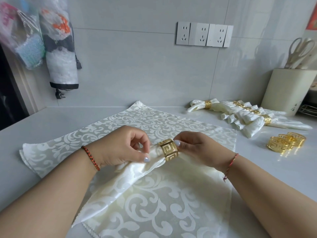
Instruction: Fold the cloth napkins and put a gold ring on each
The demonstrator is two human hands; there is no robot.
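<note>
A cream damask napkin (120, 182) is gathered into a loose roll above flat napkins (154, 122) spread on the counter. A gold ring (169, 149) with a key pattern sits around the gathered end. My left hand (120, 146) pinches the cloth just left of the ring. My right hand (197, 148) holds the ring from the right, thumb on its edge. Several ringed, folded napkins (247, 115) lie at the back right. Loose gold rings (286, 142) sit in front of them.
The pale counter (51, 121) meets a tiled wall with a row of sockets (204, 34). A cream utensil holder (289, 90) with scissors stands at the far right. Plastic bags (56, 42) hang on the left wall.
</note>
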